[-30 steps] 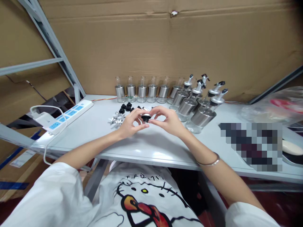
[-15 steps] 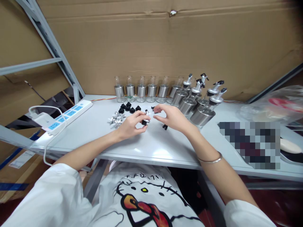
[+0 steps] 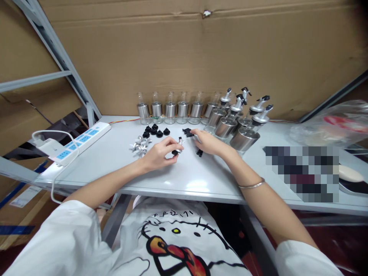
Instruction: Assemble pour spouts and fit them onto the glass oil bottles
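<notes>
My left hand [image 3: 161, 154] pinches a bottle pourer [image 3: 180, 141], a silver spout with a black base, upright just above the table. Reaching in from the right, my right hand [image 3: 209, 142] has its fingertips at a small pile of black plastic pieces [image 3: 188, 132]; thumb and forefinger are apart. A second little cluster of black pieces [image 3: 199, 153] lies below that hand. Left of the pourer are several black ribbed stoppers [image 3: 153, 131] and a heap of silver spout parts [image 3: 140, 145].
Glass bottles with steel sleeves [image 3: 170, 110] stand in a row along the cardboard wall [image 3: 184, 50]. Closer at right, several bottles [image 3: 245, 138] carry pourers. A power strip [image 3: 83, 142] lies at left, a plastic bag [image 3: 330, 122] at right.
My right hand has moved slightly down, its fingertips now at the black pieces, whose pile shows more. My left hand keeps the pourer almost in place.
</notes>
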A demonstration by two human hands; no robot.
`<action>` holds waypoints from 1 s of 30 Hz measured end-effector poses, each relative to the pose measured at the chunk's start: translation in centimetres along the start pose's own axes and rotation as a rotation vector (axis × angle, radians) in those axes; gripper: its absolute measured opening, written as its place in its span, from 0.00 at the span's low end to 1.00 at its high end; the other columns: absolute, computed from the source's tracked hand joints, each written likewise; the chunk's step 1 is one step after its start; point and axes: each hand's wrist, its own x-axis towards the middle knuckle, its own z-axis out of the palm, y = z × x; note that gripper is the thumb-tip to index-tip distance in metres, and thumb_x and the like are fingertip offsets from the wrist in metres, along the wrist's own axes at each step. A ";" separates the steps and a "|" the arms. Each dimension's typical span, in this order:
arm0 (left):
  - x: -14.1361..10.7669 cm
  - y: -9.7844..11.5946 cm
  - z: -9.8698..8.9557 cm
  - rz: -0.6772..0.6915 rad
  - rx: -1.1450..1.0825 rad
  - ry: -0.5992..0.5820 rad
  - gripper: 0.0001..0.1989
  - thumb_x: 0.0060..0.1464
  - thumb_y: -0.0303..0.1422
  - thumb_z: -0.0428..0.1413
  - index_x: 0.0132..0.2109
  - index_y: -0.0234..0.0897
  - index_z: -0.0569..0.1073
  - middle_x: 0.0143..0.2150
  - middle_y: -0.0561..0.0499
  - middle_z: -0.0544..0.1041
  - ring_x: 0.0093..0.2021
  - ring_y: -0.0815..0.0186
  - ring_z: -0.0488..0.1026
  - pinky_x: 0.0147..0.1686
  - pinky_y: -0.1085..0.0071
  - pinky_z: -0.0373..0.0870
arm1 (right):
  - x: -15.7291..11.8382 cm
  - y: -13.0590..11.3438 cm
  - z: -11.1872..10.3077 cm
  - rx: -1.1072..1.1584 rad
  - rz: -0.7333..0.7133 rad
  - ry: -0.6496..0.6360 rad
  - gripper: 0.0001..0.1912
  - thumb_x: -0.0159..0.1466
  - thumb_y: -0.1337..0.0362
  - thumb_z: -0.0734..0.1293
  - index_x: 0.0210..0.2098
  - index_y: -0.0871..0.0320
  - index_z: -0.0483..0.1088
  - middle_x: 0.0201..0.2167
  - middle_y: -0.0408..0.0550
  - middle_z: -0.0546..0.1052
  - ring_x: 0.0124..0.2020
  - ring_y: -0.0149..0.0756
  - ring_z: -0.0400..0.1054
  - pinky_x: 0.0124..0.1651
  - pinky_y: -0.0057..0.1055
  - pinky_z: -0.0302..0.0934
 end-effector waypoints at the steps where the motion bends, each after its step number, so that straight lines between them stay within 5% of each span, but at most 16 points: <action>1: 0.0 0.0 0.0 -0.004 -0.001 0.000 0.11 0.54 0.24 0.54 0.45 0.35 0.72 0.39 0.49 0.71 0.36 0.70 0.72 0.37 0.73 0.73 | 0.0 0.0 -0.1 0.005 0.010 -0.007 0.23 0.61 0.74 0.59 0.57 0.63 0.59 0.56 0.61 0.70 0.56 0.44 0.66 0.56 0.37 0.59; 7: 0.1 0.2 -0.2 0.001 0.011 0.002 0.09 0.55 0.25 0.54 0.45 0.35 0.72 0.37 0.49 0.70 0.35 0.71 0.72 0.36 0.74 0.72 | 0.0 -0.1 -0.5 -0.021 0.025 -0.014 0.18 0.66 0.70 0.56 0.54 0.60 0.64 0.43 0.55 0.79 0.44 0.45 0.73 0.48 0.38 0.63; 14: 0.0 0.0 -0.2 0.003 0.045 -0.018 0.08 0.57 0.28 0.54 0.45 0.35 0.72 0.37 0.49 0.70 0.36 0.70 0.72 0.36 0.74 0.73 | 0.3 0.3 -0.1 -0.052 0.009 0.024 0.22 0.63 0.75 0.57 0.56 0.61 0.64 0.53 0.58 0.74 0.52 0.43 0.69 0.51 0.34 0.61; 19: -0.1 0.0 -0.2 0.013 0.047 -0.047 0.10 0.59 0.34 0.54 0.46 0.35 0.72 0.38 0.48 0.72 0.35 0.69 0.73 0.36 0.73 0.73 | 0.1 -0.4 -0.8 -0.068 0.017 0.009 0.20 0.58 0.76 0.62 0.48 0.58 0.72 0.40 0.50 0.80 0.42 0.40 0.73 0.45 0.30 0.62; 23: -0.1 -0.1 -0.2 0.069 0.082 -0.037 0.13 0.59 0.38 0.54 0.49 0.35 0.70 0.37 0.49 0.72 0.32 0.70 0.72 0.33 0.75 0.72 | -0.2 -1.4 -1.2 -0.224 0.034 0.019 0.14 0.58 0.76 0.62 0.38 0.58 0.76 0.35 0.51 0.80 0.40 0.44 0.73 0.45 0.36 0.61; 26: 0.0 -0.2 -0.2 0.073 0.070 -0.007 0.16 0.59 0.38 0.55 0.51 0.35 0.68 0.38 0.49 0.72 0.33 0.70 0.73 0.34 0.74 0.73 | -0.4 -1.9 -1.6 -0.243 0.013 0.146 0.12 0.58 0.75 0.62 0.34 0.59 0.76 0.34 0.54 0.79 0.42 0.47 0.71 0.46 0.39 0.61; 30: 0.1 -0.2 -0.2 0.072 0.071 0.012 0.14 0.59 0.38 0.55 0.48 0.36 0.70 0.36 0.50 0.72 0.32 0.71 0.72 0.32 0.75 0.72 | -0.9 -2.9 -2.1 -0.017 -0.192 0.552 0.12 0.63 0.70 0.60 0.40 0.59 0.74 0.37 0.53 0.76 0.38 0.39 0.71 0.42 0.34 0.65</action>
